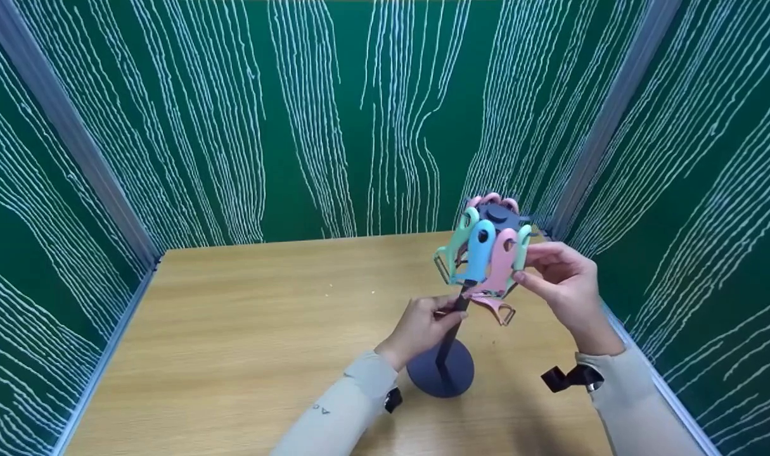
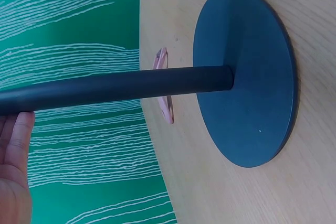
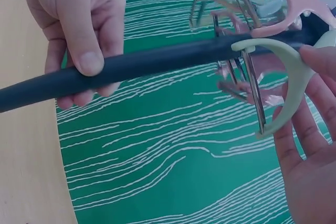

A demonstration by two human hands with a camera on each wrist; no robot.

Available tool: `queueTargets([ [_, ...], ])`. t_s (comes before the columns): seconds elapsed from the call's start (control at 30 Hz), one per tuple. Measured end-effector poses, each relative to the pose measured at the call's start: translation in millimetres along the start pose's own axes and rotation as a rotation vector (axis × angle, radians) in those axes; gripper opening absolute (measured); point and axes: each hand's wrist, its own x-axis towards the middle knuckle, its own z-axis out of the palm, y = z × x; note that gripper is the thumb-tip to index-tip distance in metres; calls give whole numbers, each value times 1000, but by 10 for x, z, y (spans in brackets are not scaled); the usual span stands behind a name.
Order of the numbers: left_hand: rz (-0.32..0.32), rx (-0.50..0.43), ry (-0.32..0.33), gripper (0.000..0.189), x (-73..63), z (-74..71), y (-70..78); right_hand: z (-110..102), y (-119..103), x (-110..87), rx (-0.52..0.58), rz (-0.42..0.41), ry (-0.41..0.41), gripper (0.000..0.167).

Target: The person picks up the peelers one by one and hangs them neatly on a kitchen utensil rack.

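A dark stand has a slim pole, a round base and a hooked top. Several Y-shaped peelers hang from its hooks, among them a blue peeler and a pink peeler. My left hand grips the pole below them, thumb and fingers on opposite sides. At the rack's right side, my right hand pinches the handle of a light green peeler, whose blade faces the pole in the right wrist view. Its handle top sits beside a hook.
Another pink peeler lies on the wooden table, behind the pole in the left wrist view. Green walls with white wavy lines enclose the table at the back and both sides. Small pale specks dot the tabletop.
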Motion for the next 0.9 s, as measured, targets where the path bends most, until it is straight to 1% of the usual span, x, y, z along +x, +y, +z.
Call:
queueTargets([
  [0.07, 16, 11, 7, 30, -1, 1, -1, 42, 9, -14, -3, -39, 10, 32],
  [0.13, 25, 16, 12, 31, -3, 4, -3, 82, 16, -29, -33, -67, 36, 32],
  [0.23, 24, 13, 14, 30, -9, 7, -2, 118, 22, -56, -68, -85, 65, 31],
  [0.5, -1, -5, -4, 30, -14, 5, 7, 113, 17, -94, -88, -75, 81, 33],
  [0.9, 3, 13, 1, 28, 8, -5, 15, 86, 28, -131, -82, -78, 85, 35],
])
